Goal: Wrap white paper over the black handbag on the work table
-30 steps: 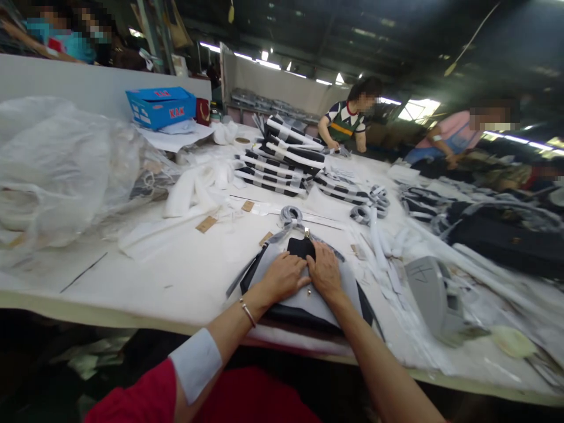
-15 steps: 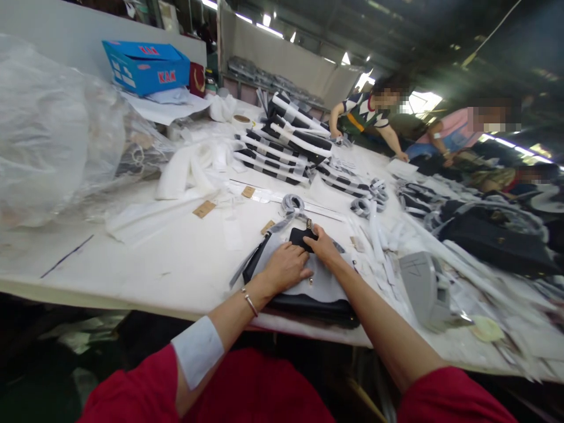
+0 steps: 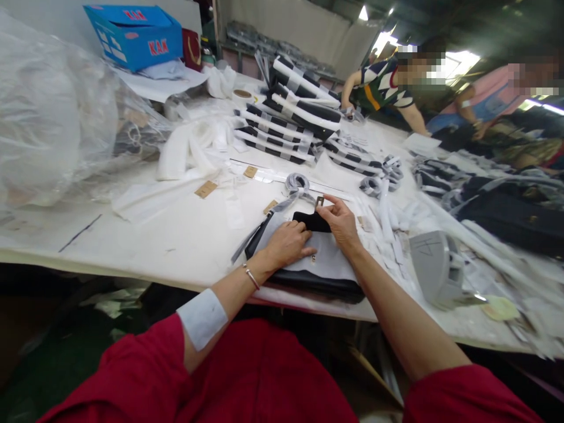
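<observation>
A black handbag point(image 3: 317, 286) lies flat near the table's front edge, its face covered by a pale grey sheet point(image 3: 328, 249) with a small metal fitting point(image 3: 313, 258) showing on it. My left hand point(image 3: 288, 244) rests on the sheet, fingers laid flat and holding nothing, its tips at the lower edge of the black flap tab point(image 3: 308, 221). My right hand point(image 3: 341, 220) pinches the tab at its metal clasp plate point(image 3: 319, 202), thumb and forefinger together, and lifts it off the sheet. Beyond the bag sits a wrapped, coiled strap point(image 3: 297, 185).
Striped wrapped bags point(image 3: 282, 132) are piled at the back. A grey tape dispenser point(image 3: 434, 267) stands right, near white strips and a black bag point(image 3: 515, 208). Clear plastic point(image 3: 57, 129) and a blue box point(image 3: 136, 41) are left. Two people work across the table.
My right hand has raised the tab with its metal plate upward and away from the sheet. My left hand stays on the bag. The camera view has shifted a little.
</observation>
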Action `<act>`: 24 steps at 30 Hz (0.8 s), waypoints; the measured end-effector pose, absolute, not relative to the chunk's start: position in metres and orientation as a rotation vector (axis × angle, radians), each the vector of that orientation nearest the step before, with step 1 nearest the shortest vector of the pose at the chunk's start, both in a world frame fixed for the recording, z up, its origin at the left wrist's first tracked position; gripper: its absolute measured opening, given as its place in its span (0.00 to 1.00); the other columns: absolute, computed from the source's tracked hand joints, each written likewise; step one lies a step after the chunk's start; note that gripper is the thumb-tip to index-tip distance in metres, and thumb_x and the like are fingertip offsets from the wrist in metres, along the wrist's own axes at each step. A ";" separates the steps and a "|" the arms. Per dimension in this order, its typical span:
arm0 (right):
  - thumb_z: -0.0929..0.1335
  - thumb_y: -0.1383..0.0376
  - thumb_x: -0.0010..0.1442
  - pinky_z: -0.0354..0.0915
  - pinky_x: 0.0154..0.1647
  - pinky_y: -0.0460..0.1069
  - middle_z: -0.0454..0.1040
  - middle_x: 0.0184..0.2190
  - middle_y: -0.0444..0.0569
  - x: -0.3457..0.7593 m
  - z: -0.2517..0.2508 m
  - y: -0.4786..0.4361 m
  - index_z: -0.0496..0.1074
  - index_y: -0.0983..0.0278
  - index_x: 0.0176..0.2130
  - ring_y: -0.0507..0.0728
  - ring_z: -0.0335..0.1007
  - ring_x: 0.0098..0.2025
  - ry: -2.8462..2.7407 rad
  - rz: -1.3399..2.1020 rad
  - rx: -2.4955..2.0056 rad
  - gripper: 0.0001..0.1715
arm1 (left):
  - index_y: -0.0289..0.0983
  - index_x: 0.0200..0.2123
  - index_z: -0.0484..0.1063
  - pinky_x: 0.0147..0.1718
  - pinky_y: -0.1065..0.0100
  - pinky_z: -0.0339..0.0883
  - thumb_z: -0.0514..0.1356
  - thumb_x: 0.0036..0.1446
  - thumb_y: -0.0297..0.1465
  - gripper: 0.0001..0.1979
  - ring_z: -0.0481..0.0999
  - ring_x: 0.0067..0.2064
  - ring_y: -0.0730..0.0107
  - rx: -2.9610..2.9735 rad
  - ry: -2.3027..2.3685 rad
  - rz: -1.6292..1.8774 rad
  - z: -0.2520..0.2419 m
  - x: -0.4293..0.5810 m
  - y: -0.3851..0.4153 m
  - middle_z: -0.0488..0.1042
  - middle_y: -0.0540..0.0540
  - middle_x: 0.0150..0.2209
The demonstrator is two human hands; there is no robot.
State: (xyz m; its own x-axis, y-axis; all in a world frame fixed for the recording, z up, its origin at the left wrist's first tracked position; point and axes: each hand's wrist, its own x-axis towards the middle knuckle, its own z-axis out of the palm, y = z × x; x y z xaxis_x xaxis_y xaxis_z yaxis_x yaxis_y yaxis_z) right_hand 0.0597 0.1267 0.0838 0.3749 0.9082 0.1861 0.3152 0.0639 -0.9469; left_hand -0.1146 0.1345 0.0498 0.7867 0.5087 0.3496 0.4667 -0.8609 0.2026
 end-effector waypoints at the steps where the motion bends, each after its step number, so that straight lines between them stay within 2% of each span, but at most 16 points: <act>1: 0.73 0.52 0.51 0.67 0.41 0.51 0.75 0.28 0.42 0.059 0.087 0.123 0.73 0.64 0.51 0.54 0.70 0.32 -1.210 0.646 -1.504 0.31 | 0.36 0.45 0.74 0.46 0.59 0.63 0.59 0.61 0.46 0.20 0.71 0.45 0.57 2.869 0.782 0.606 0.050 -0.115 0.135 0.72 0.42 0.40; 5: 0.71 0.55 0.56 0.66 0.48 0.54 0.77 0.35 0.47 0.056 0.097 0.107 0.77 0.63 0.38 0.56 0.71 0.38 -1.489 0.346 -1.558 0.15 | 0.35 0.45 0.74 0.45 0.59 0.64 0.58 0.62 0.45 0.19 0.71 0.45 0.56 2.861 0.765 0.594 0.051 -0.115 0.135 0.72 0.42 0.40; 7: 0.70 0.58 0.57 0.66 0.49 0.55 0.77 0.36 0.48 0.054 0.102 0.096 0.76 0.62 0.35 0.57 0.72 0.40 -1.642 0.174 -1.529 0.10 | 0.35 0.45 0.74 0.46 0.58 0.64 0.58 0.62 0.45 0.19 0.71 0.45 0.56 2.837 0.763 0.610 0.051 -0.115 0.135 0.73 0.41 0.41; 10: 0.69 0.62 0.60 0.67 0.49 0.54 0.77 0.36 0.48 0.052 0.110 0.079 0.75 0.61 0.35 0.57 0.73 0.41 -1.801 0.109 -1.467 0.06 | 0.36 0.50 0.72 0.47 0.59 0.64 0.60 0.61 0.41 0.19 0.70 0.48 0.56 2.771 0.741 0.704 0.052 -0.118 0.134 0.73 0.41 0.45; 12: 0.69 0.63 0.60 0.68 0.47 0.53 0.77 0.35 0.48 0.053 0.114 0.068 0.75 0.60 0.35 0.57 0.73 0.41 -1.854 0.103 -1.440 0.05 | 0.36 0.48 0.72 0.47 0.60 0.64 0.60 0.61 0.36 0.15 0.70 0.47 0.59 2.742 0.761 0.790 0.054 -0.120 0.132 0.73 0.41 0.45; 15: 0.68 0.63 0.61 0.69 0.46 0.53 0.79 0.35 0.47 0.054 0.118 0.052 0.76 0.60 0.36 0.57 0.74 0.39 -1.898 0.087 -1.471 0.05 | 0.36 0.36 0.73 0.43 0.61 0.62 0.57 0.61 0.31 0.06 0.70 0.43 0.60 2.775 0.857 0.916 0.058 -0.124 0.127 0.73 0.43 0.37; 19: 0.67 0.65 0.62 0.69 0.46 0.52 0.80 0.36 0.47 0.052 0.114 0.034 0.77 0.59 0.36 0.57 0.75 0.40 -2.100 0.144 -1.530 0.07 | 0.37 0.26 0.71 0.36 0.64 0.61 0.56 0.61 0.31 0.11 0.69 0.35 0.64 2.783 0.834 1.029 0.056 -0.127 0.123 0.71 0.45 0.27; 24: 0.66 0.64 0.64 0.68 0.47 0.51 0.80 0.37 0.48 0.047 0.103 0.020 0.77 0.60 0.41 0.57 0.75 0.40 -2.327 0.163 -1.565 0.10 | 0.38 0.23 0.70 0.28 0.66 0.56 0.55 0.61 0.31 0.14 0.68 0.28 0.67 2.725 0.868 1.097 0.051 -0.127 0.119 0.70 0.47 0.22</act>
State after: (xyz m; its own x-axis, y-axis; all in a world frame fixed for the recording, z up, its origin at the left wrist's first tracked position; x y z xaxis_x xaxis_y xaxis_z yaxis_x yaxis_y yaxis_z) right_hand 0.0473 0.0196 0.1033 -0.3417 0.9166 0.2074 0.8786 0.3899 -0.2756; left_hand -0.1269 0.1194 0.0510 0.5834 0.5318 0.6139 0.4754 -0.8364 0.2728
